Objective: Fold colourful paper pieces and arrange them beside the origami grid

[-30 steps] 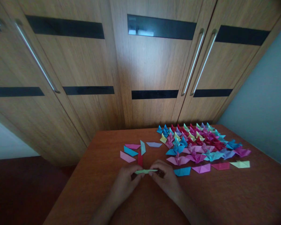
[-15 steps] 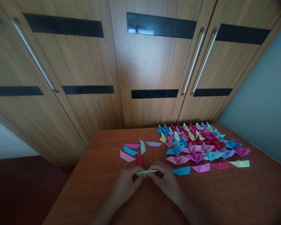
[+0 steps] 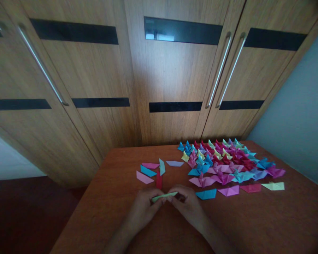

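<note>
A light green folded paper strip (image 3: 164, 196) is held just above the table between both hands. My left hand (image 3: 145, 204) pinches its left end, and my right hand (image 3: 186, 201) pinches near its right end, with the thumbs almost meeting below it. Just beyond the fingers lies a red folded paper piece (image 3: 159, 180). Beside my right hand rests a blue folded paper piece (image 3: 206, 194), first in a row with a magenta piece (image 3: 228, 190), a red one and a pale yellow one (image 3: 273, 186).
Rows of colourful origami pieces with raised points (image 3: 219, 158) cover the table's back right. Loose flat pieces, among them a pink strip (image 3: 144, 177) and a lavender strip (image 3: 174, 163), lie left of them. A wooden wardrobe (image 3: 172, 77) stands behind the brown table (image 3: 108, 204).
The green paper has tilted, its right end now higher and more of its face showing. Both hands keep their pinch; the view has shifted slightly.
</note>
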A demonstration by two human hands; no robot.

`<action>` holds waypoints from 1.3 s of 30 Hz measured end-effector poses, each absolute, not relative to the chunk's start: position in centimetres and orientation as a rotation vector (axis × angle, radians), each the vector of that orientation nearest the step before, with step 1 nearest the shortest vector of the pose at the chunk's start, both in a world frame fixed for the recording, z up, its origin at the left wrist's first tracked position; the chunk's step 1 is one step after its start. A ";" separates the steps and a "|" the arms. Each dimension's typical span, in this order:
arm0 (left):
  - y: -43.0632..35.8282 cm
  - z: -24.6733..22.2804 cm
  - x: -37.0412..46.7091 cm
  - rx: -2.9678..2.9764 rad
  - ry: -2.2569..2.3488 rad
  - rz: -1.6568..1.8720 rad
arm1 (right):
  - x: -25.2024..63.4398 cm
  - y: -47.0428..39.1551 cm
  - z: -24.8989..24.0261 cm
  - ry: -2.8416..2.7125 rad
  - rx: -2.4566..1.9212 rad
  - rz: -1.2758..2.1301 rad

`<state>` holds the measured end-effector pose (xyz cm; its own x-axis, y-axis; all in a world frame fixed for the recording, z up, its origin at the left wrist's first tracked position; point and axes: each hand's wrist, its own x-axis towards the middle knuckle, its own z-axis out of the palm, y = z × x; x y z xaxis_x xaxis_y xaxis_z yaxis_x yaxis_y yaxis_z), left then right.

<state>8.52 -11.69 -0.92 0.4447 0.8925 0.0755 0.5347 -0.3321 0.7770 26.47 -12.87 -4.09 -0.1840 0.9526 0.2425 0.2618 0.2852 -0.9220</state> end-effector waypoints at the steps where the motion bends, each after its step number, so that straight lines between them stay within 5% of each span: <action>1: -11.7 -0.9 8.6 1.992 1.199 0.667 | 26.5 -12.8 -4.1 -1.631 -1.126 0.966; 15: -11.5 -0.9 8.2 1.725 1.020 0.697 | 26.5 -13.0 -4.4 -1.348 -0.978 1.396; 39: -11.1 -1.6 8.2 1.836 1.100 0.636 | 26.6 -12.5 -4.7 -1.439 -1.113 1.074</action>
<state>8.16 -11.12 -1.57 0.4770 0.8788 -0.0106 0.4299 -0.2228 0.8750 26.64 -12.52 -4.70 -0.0952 0.9794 0.1779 0.1082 0.1879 -0.9762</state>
